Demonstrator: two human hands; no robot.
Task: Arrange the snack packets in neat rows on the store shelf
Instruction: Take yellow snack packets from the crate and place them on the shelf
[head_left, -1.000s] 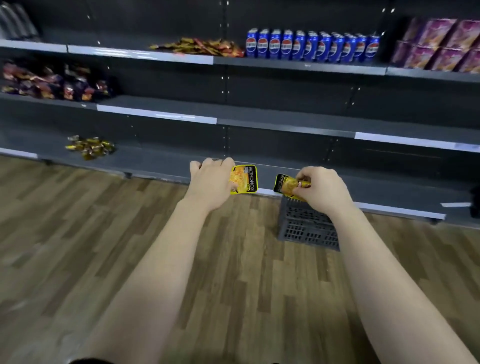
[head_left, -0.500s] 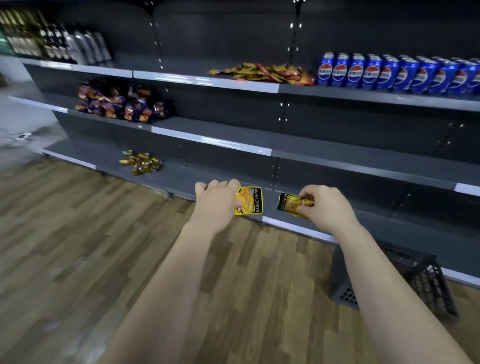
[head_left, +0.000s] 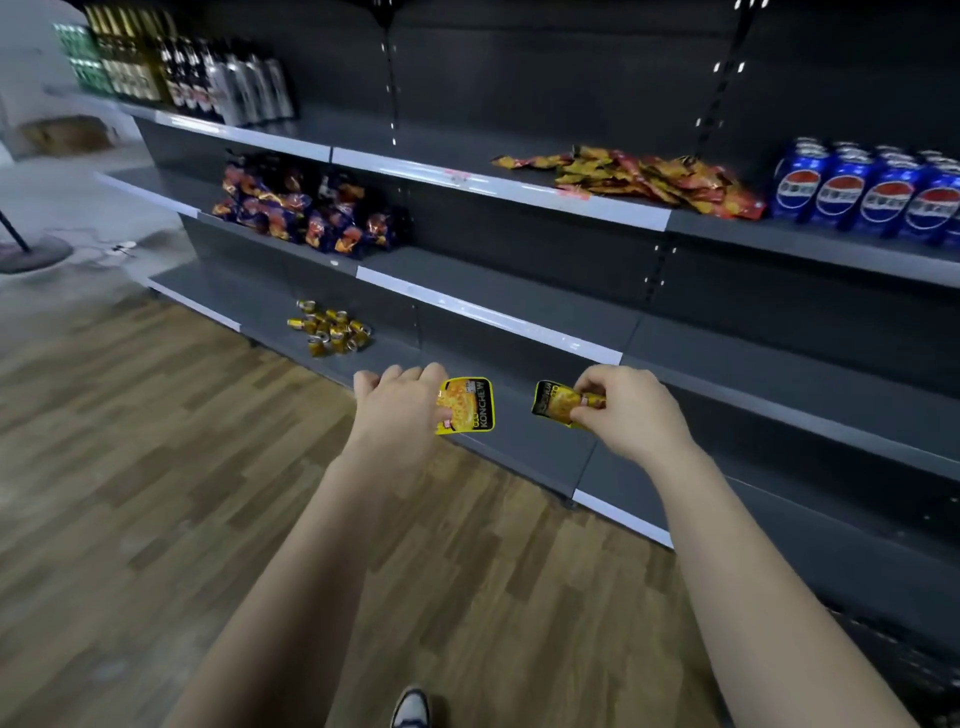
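My left hand (head_left: 400, 410) grips a flat yellow snack packet (head_left: 470, 405) with black lettering, held in the air before the bottom shelf (head_left: 535, 447). My right hand (head_left: 631, 415) pinches a second yellow packet (head_left: 553, 402), slightly crumpled, a short way to the right of the first. A small heap of similar yellow packets (head_left: 330, 332) lies on the bottom shelf further left. Both packets hang a little above the shelf's front part.
Purple-orange snack bags (head_left: 306, 210) lie on the middle shelf, loose red-yellow packets (head_left: 639, 176) and blue cola cans (head_left: 862, 195) on the upper shelf, bottles (head_left: 208, 78) at top left. A dark crate (head_left: 904, 670) stands at lower right. Wooden floor (head_left: 156, 493) stretches left. My shoe (head_left: 410, 709) shows below.
The view has swung left along the shelving; the crate slid to the lower right corner. Both hands still hold their packets in the same pose.
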